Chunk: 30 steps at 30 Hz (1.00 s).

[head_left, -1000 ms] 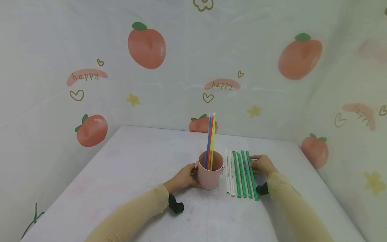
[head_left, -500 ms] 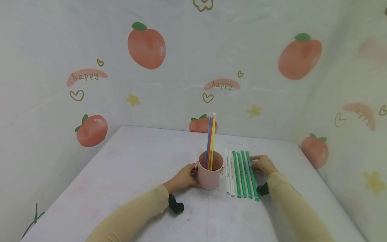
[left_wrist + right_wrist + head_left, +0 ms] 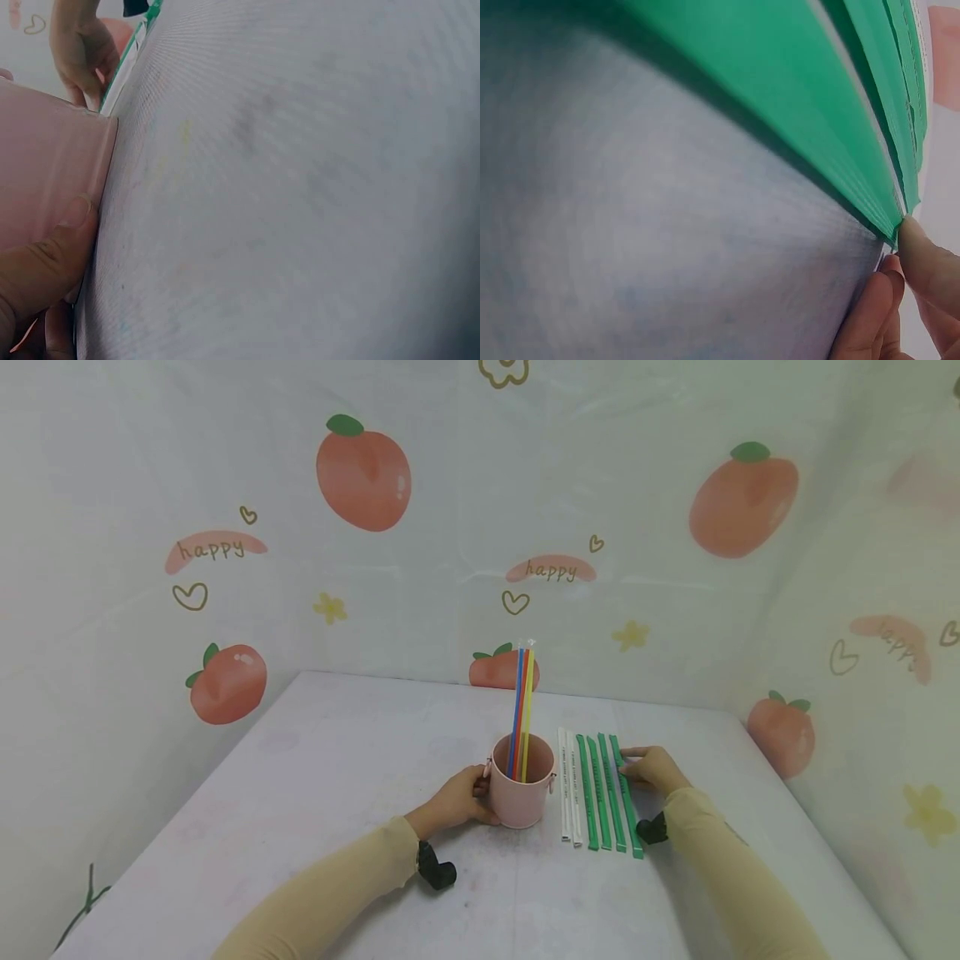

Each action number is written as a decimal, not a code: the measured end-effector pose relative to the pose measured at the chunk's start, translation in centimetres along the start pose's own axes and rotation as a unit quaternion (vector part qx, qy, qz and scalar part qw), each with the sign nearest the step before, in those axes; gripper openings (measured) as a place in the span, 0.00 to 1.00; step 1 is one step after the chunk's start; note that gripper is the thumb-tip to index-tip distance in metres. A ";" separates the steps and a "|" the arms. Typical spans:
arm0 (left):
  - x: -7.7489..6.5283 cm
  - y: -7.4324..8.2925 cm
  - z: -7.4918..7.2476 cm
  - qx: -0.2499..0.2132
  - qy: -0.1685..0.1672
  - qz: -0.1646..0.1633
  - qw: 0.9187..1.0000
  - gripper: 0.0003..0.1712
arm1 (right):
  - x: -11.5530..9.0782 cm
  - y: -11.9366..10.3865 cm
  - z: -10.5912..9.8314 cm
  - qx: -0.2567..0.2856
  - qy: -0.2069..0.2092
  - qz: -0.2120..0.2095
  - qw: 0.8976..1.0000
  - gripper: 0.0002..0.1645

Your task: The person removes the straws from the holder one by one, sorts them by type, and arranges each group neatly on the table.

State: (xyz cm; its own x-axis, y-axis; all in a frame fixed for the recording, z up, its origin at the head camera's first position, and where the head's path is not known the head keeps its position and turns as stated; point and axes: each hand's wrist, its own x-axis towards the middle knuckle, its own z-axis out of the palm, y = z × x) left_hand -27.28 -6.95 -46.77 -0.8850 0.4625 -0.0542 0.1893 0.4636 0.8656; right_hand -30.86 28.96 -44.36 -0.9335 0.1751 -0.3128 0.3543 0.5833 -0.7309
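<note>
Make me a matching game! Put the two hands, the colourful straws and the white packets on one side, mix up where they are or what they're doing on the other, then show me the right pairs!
Column 1
1. Left hand
2. Colourful straws
3. Right hand
4. White packets

Column 2
A. Touching the farthest-right green packet
B. Standing in the pink bucket
C. Lying between the bucket and the row of green packets
D. Holding the side of the bucket

Right pairs: 1-D, 2-B, 3-A, 4-C
</note>
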 end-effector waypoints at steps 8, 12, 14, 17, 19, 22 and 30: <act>-0.1 0.1 -0.1 -0.003 0.000 0.002 1.000 0.45 | -0.2 -0.1 0.0 0.009 0.000 -0.004 1.000 0.32; 0.0 0.1 -0.1 -0.005 0.001 0.004 1.000 0.45 | -0.2 0.0 0.0 0.021 -0.002 -0.003 1.000 0.33; 0.0 0.0 0.0 -0.004 0.001 0.003 1.000 0.45 | -0.2 0.0 0.0 0.024 -0.003 -0.002 1.000 0.33; 0.0 0.0 0.0 -0.004 0.001 0.001 1.000 0.44 | -0.2 0.0 0.0 0.031 -0.005 0.001 1.000 0.32; 0.0 -0.1 0.0 -0.003 0.001 0.001 1.000 0.43 | -0.3 -0.1 -0.1 0.032 -0.009 0.000 0.999 0.32; 0.0 0.0 0.0 -0.003 0.001 0.001 1.000 0.44 | -0.5 -0.3 -0.1 0.035 -0.010 0.005 0.999 0.32; 0.0 0.0 0.0 -0.003 0.002 0.002 1.000 0.44 | -1.1 -0.6 -0.6 0.044 -0.016 -0.004 0.999 0.32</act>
State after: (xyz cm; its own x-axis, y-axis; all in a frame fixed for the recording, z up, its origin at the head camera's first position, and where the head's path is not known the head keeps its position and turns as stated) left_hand -27.25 -6.98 -46.73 -0.8856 0.4620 -0.0485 0.1912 0.4576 0.8683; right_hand -30.09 28.93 -43.19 -0.9346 0.1440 -0.3253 0.3516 0.5121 -0.7837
